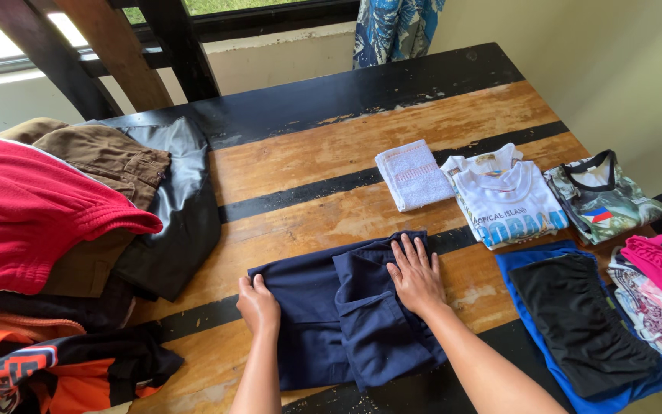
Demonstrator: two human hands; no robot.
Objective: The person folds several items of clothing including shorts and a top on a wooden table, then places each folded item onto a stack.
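Two piles flank the wooden bench (308,153): unfolded clothes (47,215) heaped on the left, folded ones on the right. Between them lies a navy garment (339,337), half folded. The left hand (258,305) pinches its left edge, fingers curled shut; the right hand (417,274) presses flat on it, fingers spread. Beyond sit a white towel (411,175) and a white shirt (507,195).
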